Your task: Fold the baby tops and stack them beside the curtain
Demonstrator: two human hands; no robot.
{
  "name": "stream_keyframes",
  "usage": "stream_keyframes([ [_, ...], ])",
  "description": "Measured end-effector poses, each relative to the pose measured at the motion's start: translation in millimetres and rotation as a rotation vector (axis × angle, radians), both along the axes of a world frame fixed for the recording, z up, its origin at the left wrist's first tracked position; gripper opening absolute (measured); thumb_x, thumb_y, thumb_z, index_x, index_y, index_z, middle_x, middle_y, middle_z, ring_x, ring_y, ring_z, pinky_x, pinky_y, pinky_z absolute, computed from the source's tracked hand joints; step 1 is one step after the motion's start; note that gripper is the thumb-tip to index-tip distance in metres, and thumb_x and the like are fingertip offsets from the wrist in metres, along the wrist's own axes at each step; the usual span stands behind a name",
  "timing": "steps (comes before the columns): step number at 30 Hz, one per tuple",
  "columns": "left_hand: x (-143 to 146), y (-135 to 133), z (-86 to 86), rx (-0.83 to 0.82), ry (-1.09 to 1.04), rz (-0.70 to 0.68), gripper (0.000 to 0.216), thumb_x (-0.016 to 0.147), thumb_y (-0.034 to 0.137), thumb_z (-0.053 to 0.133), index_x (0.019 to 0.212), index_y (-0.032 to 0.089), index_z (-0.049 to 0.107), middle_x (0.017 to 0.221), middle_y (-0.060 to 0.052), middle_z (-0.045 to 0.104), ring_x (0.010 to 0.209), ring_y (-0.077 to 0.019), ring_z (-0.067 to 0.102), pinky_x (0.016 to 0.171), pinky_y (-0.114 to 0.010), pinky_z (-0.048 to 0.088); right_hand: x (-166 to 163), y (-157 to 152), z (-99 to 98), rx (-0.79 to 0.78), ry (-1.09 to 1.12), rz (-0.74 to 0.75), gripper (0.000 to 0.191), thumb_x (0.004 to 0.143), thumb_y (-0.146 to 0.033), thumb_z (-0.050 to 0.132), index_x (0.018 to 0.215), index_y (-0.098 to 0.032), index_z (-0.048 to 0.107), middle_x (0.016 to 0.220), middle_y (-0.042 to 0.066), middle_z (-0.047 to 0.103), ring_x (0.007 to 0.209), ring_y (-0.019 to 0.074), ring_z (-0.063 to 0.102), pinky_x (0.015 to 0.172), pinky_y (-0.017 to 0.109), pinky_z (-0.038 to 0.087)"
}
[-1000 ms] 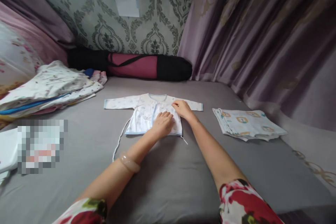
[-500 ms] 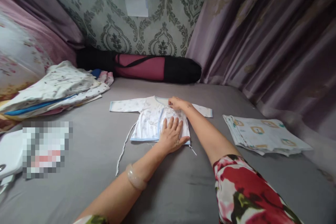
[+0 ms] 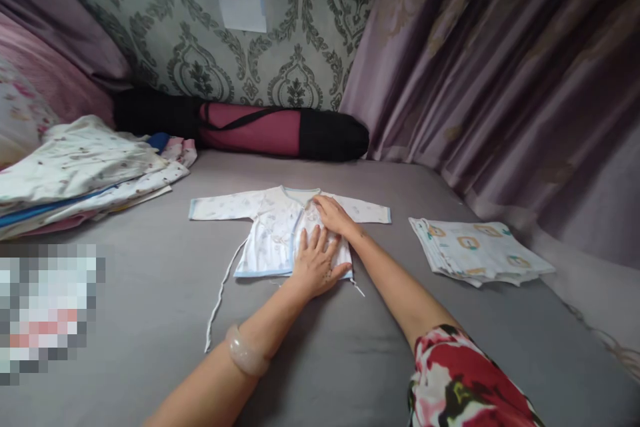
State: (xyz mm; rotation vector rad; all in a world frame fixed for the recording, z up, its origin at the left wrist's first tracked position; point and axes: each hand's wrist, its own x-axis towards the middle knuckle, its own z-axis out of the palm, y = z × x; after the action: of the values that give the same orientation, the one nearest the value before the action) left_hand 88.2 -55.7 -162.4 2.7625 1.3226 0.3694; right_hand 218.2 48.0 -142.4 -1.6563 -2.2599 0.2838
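A long-sleeved wrap-front baby shirt [image 3: 265,233] with pale blue trim lies flat on the grey bed sheet [image 3: 145,293], sleeves stretched out to both sides. The left hand [image 3: 317,263] is flat on the shirt's lower front, fingers spread, gripping nothing. The right hand [image 3: 334,215] touches the shirt's chest below the neckline, fingers bent; whether they pinch fabric I cannot tell. A white tie cord [image 3: 220,310] trails from the shirt's left edge. Right of the shirt lies a folded printed cloth [image 3: 480,250]; left of it, piled clothes [image 3: 85,167]; behind it, a maroon-and-black bolster-shaped bag [image 3: 255,128].
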Motion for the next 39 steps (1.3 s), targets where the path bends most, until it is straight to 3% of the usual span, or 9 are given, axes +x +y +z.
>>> stream_keyframes([
  [5, 1, -1, -2.2, 0.011, 0.023, 0.047, 0.079, 0.091, 0.07, 0.029, 0.148, 0.016, 0.038, 0.152, -0.02, 0.036, 0.143, -0.041, 0.025, 0.112, -0.062, 0.018, 20, -22, -5.2, -0.15, -0.112, -0.116, 0.058, 0.1, -0.034, 0.024, 0.15, -0.007, 0.03, 0.159, 0.014, 0.023, 0.148, 0.0238, 0.015, 0.119, 0.043, 0.011],
  [8, 1, -2, -3.1, 0.009, 0.026, 0.049, 0.079, 0.091, 0.069, 0.028, 0.149, 0.017, 0.037, 0.153, -0.02, 0.034, 0.143, -0.0412, 0.025, 0.112, -0.063, 0.017, 27, -22, -4.0, -0.231, -0.15, -0.118, 0.064, 0.1, -0.04, 0.017, 0.153, -0.006, 0.022, 0.162, 0.012, 0.013, 0.149, 0.0234, 0.008, 0.12, 0.042, 0.007],
  [14, 1, -4, -2.5, 0.028, 0.037, 0.055, 0.078, 0.091, 0.069, 0.031, 0.149, 0.018, 0.036, 0.154, -0.019, 0.033, 0.144, -0.0406, 0.024, 0.112, -0.063, 0.016, 39, 0, 2.7, -0.303, -0.162, -0.113, 0.066, 0.099, -0.04, 0.007, 0.155, -0.007, 0.016, 0.163, 0.009, 0.01, 0.149, 0.0199, 0.006, 0.121, 0.038, 0.007],
  [21, 1, -7, -2.0, 0.045, 0.046, 0.051, 0.07, 0.092, 0.065, 0.034, 0.149, 0.024, 0.037, 0.154, -0.017, 0.034, 0.143, -0.0418, 0.025, 0.111, -0.065, 0.018, 40, 18, -6.2, -0.212, -0.259, -0.214, 0.06, 0.099, -0.041, 0.017, 0.155, -0.02, 0.022, 0.162, 0.004, 0.017, 0.148, 0.0284, 0.012, 0.118, 0.052, 0.012],
  [25, 1, -9, -3.9, 0.067, 0.029, 0.054, 0.068, 0.094, 0.063, 0.032, 0.149, 0.023, 0.037, 0.154, -0.017, 0.035, 0.143, -0.0384, 0.026, 0.112, -0.064, 0.018, 35, 14, -0.4, -0.188, -0.24, -0.198, 0.059, 0.099, -0.04, 0.022, 0.154, -0.017, 0.024, 0.162, 0.009, 0.014, 0.149, 0.0269, 0.008, 0.118, 0.053, 0.008],
  [30, 1, -12, -3.2, 0.058, 0.027, -0.036, 0.064, 0.099, 0.052, 0.024, 0.146, 0.011, 0.04, 0.154, -0.016, 0.035, 0.145, -0.029, 0.026, 0.118, -0.051, 0.018, 9, 10, -2.8, -0.144, -0.187, -0.05, 0.063, 0.099, -0.041, 0.021, 0.153, -0.009, 0.023, 0.162, 0.012, 0.015, 0.149, 0.0225, 0.007, 0.12, 0.045, 0.004],
  [33, 1, -15, -0.7, 0.038, 0.027, -0.112, 0.06, 0.101, 0.049, 0.023, 0.148, 0.014, 0.038, 0.154, -0.014, 0.034, 0.145, -0.0293, 0.026, 0.117, -0.052, 0.021, -3, 15, -8.4, -0.175, -0.162, -0.038, 0.064, 0.1, -0.043, 0.018, 0.154, -0.009, 0.022, 0.162, 0.012, 0.015, 0.149, 0.0229, 0.008, 0.12, 0.047, 0.004],
  [36, 1, -17, 2.5, 0.033, 0.01, -0.193, 0.058, 0.101, 0.05, 0.024, 0.148, 0.019, 0.038, 0.154, -0.012, 0.036, 0.144, -0.0294, 0.028, 0.116, -0.055, 0.022, 1, 19, -6.7, -0.205, -0.085, -0.033, 0.063, 0.1, -0.042, 0.018, 0.154, -0.011, 0.022, 0.162, 0.01, 0.014, 0.149, 0.0208, 0.009, 0.12, 0.045, 0.005],
  [39, 5, -18, 3.5, 0.036, -0.019, -0.226, 0.057, 0.102, 0.046, 0.022, 0.146, 0.015, 0.04, 0.153, -0.01, 0.039, 0.144, -0.0256, 0.028, 0.118, -0.051, 0.021, 14, 12, -0.4, -0.201, 0.022, -0.083, 0.063, 0.1, -0.042, 0.015, 0.154, -0.011, 0.022, 0.162, 0.01, 0.017, 0.149, 0.0191, 0.011, 0.12, 0.039, 0.011],
])
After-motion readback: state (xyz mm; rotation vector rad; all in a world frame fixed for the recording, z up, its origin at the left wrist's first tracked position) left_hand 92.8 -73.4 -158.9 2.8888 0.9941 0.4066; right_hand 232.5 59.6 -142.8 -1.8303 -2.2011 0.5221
